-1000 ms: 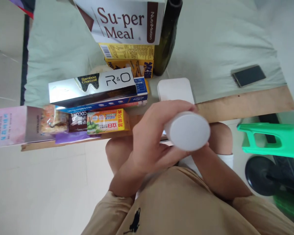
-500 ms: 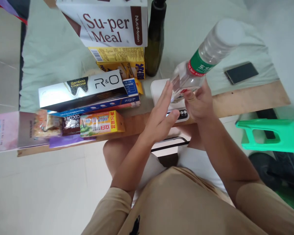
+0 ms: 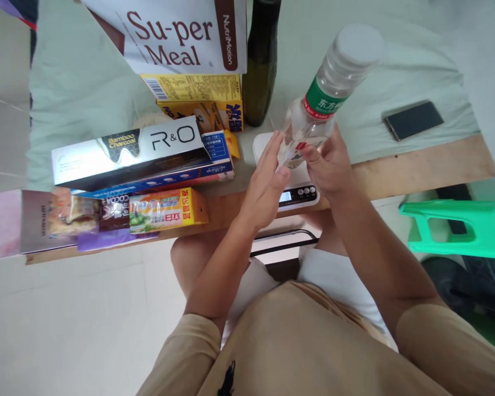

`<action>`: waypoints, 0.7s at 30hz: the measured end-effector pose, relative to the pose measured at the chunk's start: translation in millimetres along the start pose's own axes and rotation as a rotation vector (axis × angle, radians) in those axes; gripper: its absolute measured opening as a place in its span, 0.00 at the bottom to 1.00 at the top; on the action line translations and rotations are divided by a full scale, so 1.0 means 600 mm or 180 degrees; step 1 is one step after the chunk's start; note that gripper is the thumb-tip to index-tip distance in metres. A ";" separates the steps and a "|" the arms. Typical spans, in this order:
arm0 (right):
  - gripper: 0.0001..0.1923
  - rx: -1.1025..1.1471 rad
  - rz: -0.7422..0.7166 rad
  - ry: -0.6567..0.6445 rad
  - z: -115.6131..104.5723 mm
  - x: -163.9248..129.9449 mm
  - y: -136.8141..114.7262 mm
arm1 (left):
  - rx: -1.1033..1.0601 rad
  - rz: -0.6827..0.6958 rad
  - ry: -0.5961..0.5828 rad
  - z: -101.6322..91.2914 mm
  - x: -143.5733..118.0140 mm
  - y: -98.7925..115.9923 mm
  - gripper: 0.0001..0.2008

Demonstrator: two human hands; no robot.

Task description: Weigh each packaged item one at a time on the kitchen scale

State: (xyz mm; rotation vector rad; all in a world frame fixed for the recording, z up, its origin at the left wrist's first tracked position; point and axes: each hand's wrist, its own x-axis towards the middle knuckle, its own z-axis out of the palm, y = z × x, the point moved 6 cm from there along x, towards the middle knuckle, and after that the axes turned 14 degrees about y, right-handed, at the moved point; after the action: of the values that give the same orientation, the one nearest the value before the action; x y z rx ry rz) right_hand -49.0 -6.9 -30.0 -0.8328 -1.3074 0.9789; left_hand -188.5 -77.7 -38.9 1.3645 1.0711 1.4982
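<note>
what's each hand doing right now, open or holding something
Left hand: open, fingers straight, flat against the side of the water bottle.
Right hand: closed around the lower part of the water bottle, holding it tilted over the white scale.

Home bedroom: bed sheet (image 3: 107, 82) behind wooden board (image 3: 416, 165), tiled floor (image 3: 66, 330), plastic stool (image 3: 457, 225).

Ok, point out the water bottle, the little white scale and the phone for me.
water bottle (image 3: 329, 96), head view, on its green label.
white scale (image 3: 299, 194), head view, on its front panel by the buttons.
phone (image 3: 412, 119), head view, middle of its dark screen.
</note>
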 end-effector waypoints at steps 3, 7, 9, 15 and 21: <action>0.26 0.0084 0.0042 -0.0008 0.001 -0.002 -0.007 | -0.0044 -0.0183 0.0228 -0.007 0.006 -0.014 0.36; 0.30 0.0232 0.0323 0.0692 -0.053 -0.033 -0.022 | -0.0082 -0.0320 0.0532 -0.021 0.002 -0.032 0.33; 0.25 0.0433 0.0688 0.1178 -0.100 -0.069 -0.025 | -0.0058 -0.0365 0.0574 -0.026 -0.004 -0.035 0.32; 0.23 0.1516 0.2059 0.1539 -0.185 -0.199 -0.011 | -0.0011 -0.0370 0.0612 -0.032 -0.018 -0.028 0.33; 0.24 0.2154 0.2379 0.1589 -0.191 -0.216 0.009 | -0.0153 -0.0434 0.0786 -0.034 -0.014 -0.030 0.35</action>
State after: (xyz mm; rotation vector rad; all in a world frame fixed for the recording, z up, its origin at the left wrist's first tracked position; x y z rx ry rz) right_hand 64.3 -119.8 -96.2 -0.9462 -0.1640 1.5447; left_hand -207.5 -81.3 -59.7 1.0700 1.2463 1.6085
